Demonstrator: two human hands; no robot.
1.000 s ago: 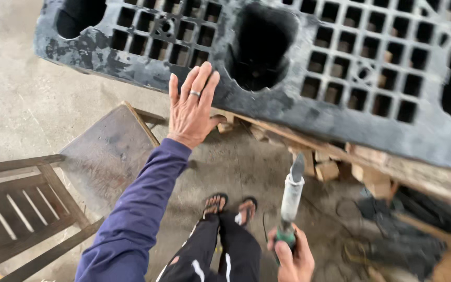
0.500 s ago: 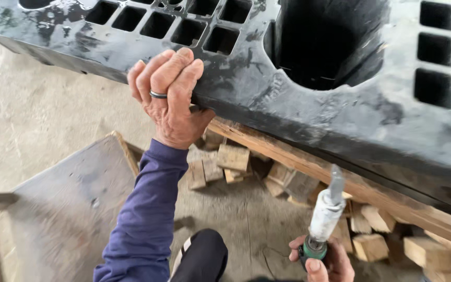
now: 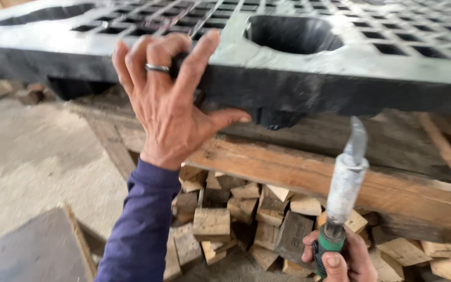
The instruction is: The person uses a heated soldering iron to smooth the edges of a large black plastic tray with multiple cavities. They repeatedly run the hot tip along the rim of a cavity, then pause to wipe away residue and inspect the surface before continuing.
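Pointing upward, slightly tilted: chisel [image 3: 346, 183]

Left hand [image 3: 170, 102]: fingers [image 3: 155, 55] hooked over the near edge of the pallet [image 3: 340, 62], thumb below the edge. Beam [image 3: 309, 172] lies under the pallet, below the fingers. Wood blocks [image 3: 225, 219] heaped beneath the beam. Right hand [image 3: 337, 258] low right, tool [image 3: 345, 188] upright above its fingers.

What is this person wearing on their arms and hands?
The left hand is bare, with a plain silver-coloured ring on one finger. A dark blue-purple long sleeve covers the left arm to the wrist. The right hand is bare too; only part of it shows, and no sleeve is visible there.
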